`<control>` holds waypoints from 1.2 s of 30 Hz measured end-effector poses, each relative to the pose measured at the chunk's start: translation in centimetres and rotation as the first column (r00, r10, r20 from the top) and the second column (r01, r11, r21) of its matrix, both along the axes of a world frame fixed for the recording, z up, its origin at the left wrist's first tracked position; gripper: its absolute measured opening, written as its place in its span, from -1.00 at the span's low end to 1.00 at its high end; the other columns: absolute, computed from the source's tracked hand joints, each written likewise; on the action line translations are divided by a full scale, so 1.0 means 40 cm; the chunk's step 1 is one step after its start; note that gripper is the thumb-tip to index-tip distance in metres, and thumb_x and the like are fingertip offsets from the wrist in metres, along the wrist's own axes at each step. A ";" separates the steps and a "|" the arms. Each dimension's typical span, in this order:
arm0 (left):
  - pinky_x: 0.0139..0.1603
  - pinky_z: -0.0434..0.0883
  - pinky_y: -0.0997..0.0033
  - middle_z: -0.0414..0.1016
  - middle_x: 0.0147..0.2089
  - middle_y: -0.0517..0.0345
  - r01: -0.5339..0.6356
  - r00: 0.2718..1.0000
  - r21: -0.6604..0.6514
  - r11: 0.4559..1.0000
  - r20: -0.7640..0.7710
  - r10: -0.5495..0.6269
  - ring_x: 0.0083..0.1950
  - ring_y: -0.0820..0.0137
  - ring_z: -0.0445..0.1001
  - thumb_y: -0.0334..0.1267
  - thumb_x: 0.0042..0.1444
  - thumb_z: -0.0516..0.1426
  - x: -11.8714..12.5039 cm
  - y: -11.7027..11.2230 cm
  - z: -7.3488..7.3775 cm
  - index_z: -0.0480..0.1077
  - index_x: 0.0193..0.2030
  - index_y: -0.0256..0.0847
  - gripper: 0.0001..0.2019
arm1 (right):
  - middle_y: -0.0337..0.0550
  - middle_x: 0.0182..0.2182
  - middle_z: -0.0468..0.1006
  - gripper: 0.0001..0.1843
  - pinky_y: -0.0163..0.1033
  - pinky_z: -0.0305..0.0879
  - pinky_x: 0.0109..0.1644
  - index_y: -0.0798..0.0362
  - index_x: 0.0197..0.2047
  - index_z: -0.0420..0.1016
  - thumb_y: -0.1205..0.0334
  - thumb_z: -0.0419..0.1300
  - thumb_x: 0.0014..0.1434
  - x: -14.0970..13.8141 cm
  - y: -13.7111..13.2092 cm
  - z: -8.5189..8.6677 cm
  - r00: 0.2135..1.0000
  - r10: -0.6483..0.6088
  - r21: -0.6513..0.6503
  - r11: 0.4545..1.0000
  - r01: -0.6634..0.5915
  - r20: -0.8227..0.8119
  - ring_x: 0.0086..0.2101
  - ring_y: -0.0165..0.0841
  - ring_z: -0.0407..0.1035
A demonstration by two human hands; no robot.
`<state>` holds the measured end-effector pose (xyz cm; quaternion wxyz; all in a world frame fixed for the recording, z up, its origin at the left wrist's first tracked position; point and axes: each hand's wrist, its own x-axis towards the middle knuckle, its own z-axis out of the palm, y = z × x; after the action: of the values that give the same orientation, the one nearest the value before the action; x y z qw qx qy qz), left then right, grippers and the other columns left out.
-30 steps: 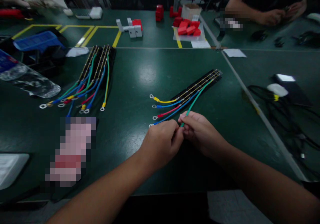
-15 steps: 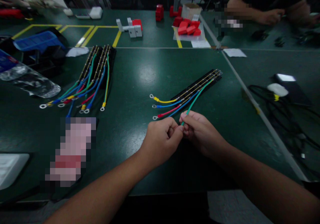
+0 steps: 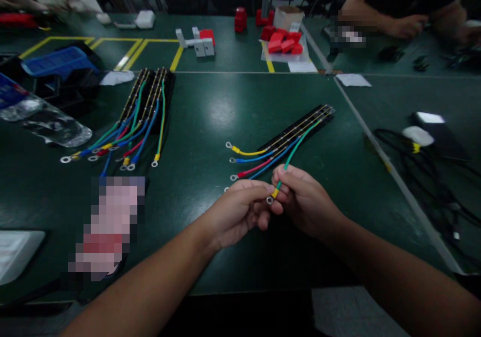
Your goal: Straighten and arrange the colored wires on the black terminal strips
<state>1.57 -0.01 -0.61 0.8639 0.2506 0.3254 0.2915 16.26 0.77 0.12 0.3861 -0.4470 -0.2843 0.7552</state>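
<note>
My right hand [image 3: 306, 196] is closed, pinching a green wire [image 3: 297, 148] near its end. That end has a yellow sleeve and a ring terminal [image 3: 269, 200], which shows between my hands. My left hand [image 3: 240, 209] is right beside the terminal, its thumb close to the yellow sleeve and its other fingers loosely apart below. The green wire runs back to a black strip [image 3: 289, 129] lying slanted on the table. From the same strip come a yellow wire [image 3: 250, 153], a red wire [image 3: 257, 167] and blue wires, ending in ring terminals. One terminal is partly hidden by my left hand.
More wired black strips [image 3: 152, 94] lie at the left, near a plastic bottle [image 3: 56, 121] and a blue tray [image 3: 60, 62]. A pixelated object [image 3: 107, 226] lies front left. Red parts [image 3: 283, 42] and a box [image 3: 288, 17] stand behind; cables [image 3: 421, 176] are right. A co-worker's hand [image 3: 409, 25] is across the table.
My left hand has loosened and opened its fingers, so the yellow sleeve and ring terminal now show. My right hand keeps its pinch on the green wire, nearly in place.
</note>
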 end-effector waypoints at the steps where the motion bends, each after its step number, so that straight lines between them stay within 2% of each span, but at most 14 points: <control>1: -0.66 0.21 0.71 0.47 -0.43 0.12 0.003 0.999 -0.029 1.000 0.036 -0.002 -0.65 0.67 0.32 -0.30 0.14 0.08 -0.001 0.001 0.001 0.45 -0.25 -0.37 -0.82 | -0.36 -0.65 0.23 -0.80 -0.42 0.05 -0.58 0.05 -0.45 0.26 0.15 0.15 0.11 0.001 -0.001 -0.001 1.000 -0.008 0.008 1.000 0.008 0.000 -0.65 -0.54 0.12; 7: -0.63 0.16 0.74 0.45 -0.45 0.16 0.004 0.992 -0.105 0.994 0.125 0.009 -0.65 0.74 0.23 -0.38 0.12 0.12 -0.002 0.003 0.003 0.45 -0.25 -0.38 -0.88 | -0.35 -0.64 0.24 -0.79 -0.44 0.04 -0.57 0.06 -0.45 0.29 0.13 0.17 0.11 0.005 -0.001 -0.002 0.999 -0.023 0.032 0.999 0.023 -0.024 -0.63 -0.56 0.10; 15: -0.62 0.07 0.73 0.36 -0.51 0.24 0.008 0.990 -0.151 0.988 0.141 0.013 -0.68 0.78 0.10 -0.34 0.11 0.16 0.000 0.001 -0.006 0.40 -0.32 -0.35 -0.91 | -0.36 -0.67 0.19 -0.79 -0.44 0.03 -0.57 0.07 -0.49 0.28 0.18 0.18 0.09 -0.001 0.004 0.006 1.000 -0.019 0.021 1.000 0.019 0.004 -0.62 -0.55 0.11; 26: -0.63 0.10 0.71 0.42 -0.47 0.17 0.031 0.984 -0.114 0.993 0.177 -0.011 -0.66 0.74 0.19 -0.35 0.13 0.11 -0.002 0.001 0.003 0.43 -0.25 -0.38 -0.87 | -0.35 -0.65 0.21 -0.79 -0.43 0.07 -0.56 0.06 -0.46 0.29 0.14 0.14 0.13 0.004 -0.001 0.000 1.000 -0.019 0.037 0.999 0.020 -0.022 -0.63 -0.54 0.10; 36: -0.61 0.09 0.72 0.33 -0.56 0.26 0.021 0.988 -0.148 0.989 0.156 0.002 -0.68 0.76 0.11 -0.33 0.11 0.15 -0.002 -0.001 -0.011 0.41 -0.35 -0.33 -0.91 | -0.35 -0.67 0.23 -0.78 -0.44 0.06 -0.56 0.07 -0.49 0.32 0.14 0.18 0.09 -0.001 0.002 0.003 0.999 -0.002 0.018 1.000 0.001 0.052 -0.63 -0.55 0.12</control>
<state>1.50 -0.05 -1.04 0.9043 0.1634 0.2767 0.2810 16.23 0.86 0.23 0.3832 -0.4631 -0.3007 0.7405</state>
